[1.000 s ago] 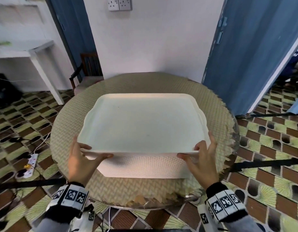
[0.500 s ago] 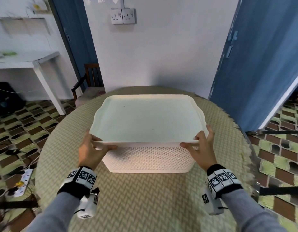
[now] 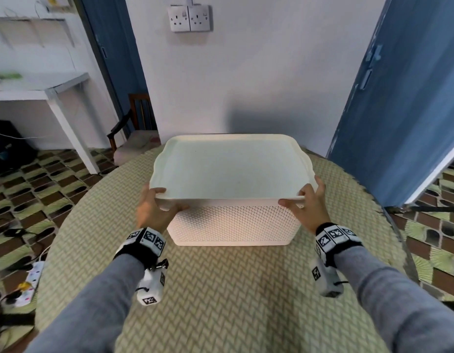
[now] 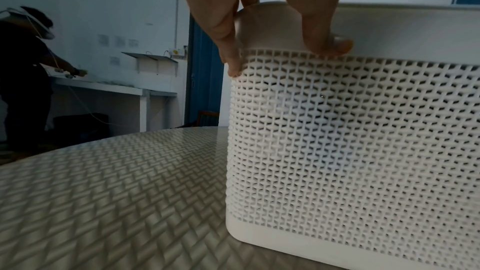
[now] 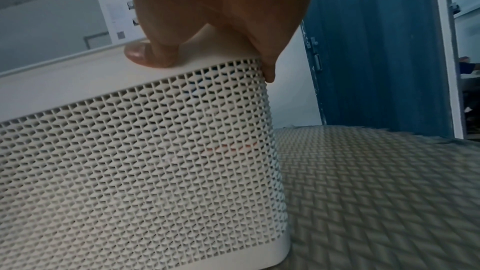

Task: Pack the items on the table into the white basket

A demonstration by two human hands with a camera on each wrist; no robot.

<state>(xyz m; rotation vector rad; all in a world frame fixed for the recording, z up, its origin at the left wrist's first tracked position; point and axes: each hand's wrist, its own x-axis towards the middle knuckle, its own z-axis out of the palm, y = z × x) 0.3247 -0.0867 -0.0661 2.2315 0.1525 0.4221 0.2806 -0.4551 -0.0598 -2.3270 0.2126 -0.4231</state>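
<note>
With the white basket sitting roughly mid-bench on the round woven-pattern bench, both hands are on its near top corners. Lid is on the basket, flat, covers the whole top, so contents can't be seen from the head cam. Left hand pinches the near-left corner of the lid: thumb on top of the rim, fingers curled under the lip; left wrist cam shows fingers wrapped over the rounded corner w/ tips touching the top row of the lattice wall. Right hand does the same at the near-right corner, thumb on top, fingers under/around the edge; right wrist cam shows the thumb pressed flat on the lid rim and a fingertip hooked down the corner. Basket base is flat on the bench in both wrist views, upright, no tilt visible. Thru the lattice in the right wrist view there's a faint orange-red streak inside, can't tell what it is. Both forearms in grey sleeves, wrist bands w/ black-white tag markers. Surroundings: double wall socket above on the white wall, blue door to the right, white side table and a wooden chair to the left, power strip on the patterned floor. Another person stands at a counter in the bkgd of the left wrist view.
</note>
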